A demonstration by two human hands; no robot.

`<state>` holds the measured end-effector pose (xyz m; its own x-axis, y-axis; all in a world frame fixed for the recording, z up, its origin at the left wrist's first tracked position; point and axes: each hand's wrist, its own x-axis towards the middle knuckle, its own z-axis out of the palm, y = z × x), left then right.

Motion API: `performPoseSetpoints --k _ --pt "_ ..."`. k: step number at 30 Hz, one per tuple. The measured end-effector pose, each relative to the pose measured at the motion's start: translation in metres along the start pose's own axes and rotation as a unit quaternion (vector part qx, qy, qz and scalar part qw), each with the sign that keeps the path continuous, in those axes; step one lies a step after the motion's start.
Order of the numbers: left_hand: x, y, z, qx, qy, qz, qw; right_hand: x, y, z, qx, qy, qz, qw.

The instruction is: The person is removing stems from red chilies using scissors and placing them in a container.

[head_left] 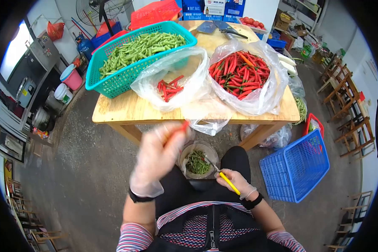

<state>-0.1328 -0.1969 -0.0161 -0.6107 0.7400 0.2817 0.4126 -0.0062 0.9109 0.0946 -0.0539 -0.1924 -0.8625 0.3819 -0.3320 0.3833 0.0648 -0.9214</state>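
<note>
My left hand (157,153), in a clear glove and blurred by motion, pinches a red chili pepper (183,127) just in front of the table edge. Lower down, my gloved right hand (236,183) is closed around a yellow-handled knife (229,183), its thin metal blade pointing up and left. Below the table edge, a bin (181,161) between my knees contains green stems and trimmings (197,163). On the table, a clear plastic bag (145,80) has several red chilies (169,89) in it. Beside it, another bag (266,101) is full of red chilies (241,75).
A teal basket (113,87) of cut green beans (143,50) stands on the wooden table (134,115). Behind the chilies lie a cleaver (206,27) and a black-handled knife (235,33). A blue crate (277,176) sits on the floor at my right.
</note>
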Motion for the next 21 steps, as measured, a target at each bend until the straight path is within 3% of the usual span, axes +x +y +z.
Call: performPoseSetpoints --k 2,4,5,7,10,11,12,14,18,19,21 --pt "0.045 0.016 -0.013 0.184 0.089 0.109 0.973 -0.01 -0.02 -0.008 -0.106 -0.027 -0.085 0.99" --pt "0.092 0.03 -0.02 0.36 0.098 0.166 0.913 -0.018 -0.029 -0.027 -0.158 -0.032 -0.109 0.981" --pt "0.106 0.024 -0.021 0.358 0.097 0.172 0.913 -0.031 -0.05 -0.038 -0.151 -0.039 -0.138 0.978" --pt "0.129 0.003 -0.018 0.511 0.132 0.223 0.819 -0.054 -0.078 -0.065 -0.13 -0.017 -0.161 0.978" --pt "0.124 0.011 -0.008 0.545 0.163 0.206 0.796 -0.089 -0.116 -0.105 -0.114 0.121 -0.077 0.983" --pt "0.12 0.01 -0.002 0.527 0.18 0.226 0.799 -0.09 -0.115 -0.117 -0.109 0.197 -0.092 0.97" --pt "0.114 0.007 0.004 0.526 0.179 0.231 0.799 -0.089 -0.113 -0.129 -0.103 0.271 -0.105 0.951" --pt "0.103 0.006 0.018 0.442 0.153 0.251 0.847 -0.075 -0.12 -0.15 -0.248 0.402 -0.188 0.861" --pt "0.1 0.025 0.057 0.37 0.084 0.306 0.873 -0.032 -0.13 -0.194 -0.349 0.52 -0.133 0.768" --pt "0.103 0.03 0.067 0.371 0.085 0.309 0.871 -0.023 -0.135 -0.201 -0.347 0.522 -0.135 0.767" --pt "0.117 0.033 0.088 0.327 0.032 0.32 0.889 -0.005 -0.146 -0.212 -0.374 0.515 -0.04 0.77"
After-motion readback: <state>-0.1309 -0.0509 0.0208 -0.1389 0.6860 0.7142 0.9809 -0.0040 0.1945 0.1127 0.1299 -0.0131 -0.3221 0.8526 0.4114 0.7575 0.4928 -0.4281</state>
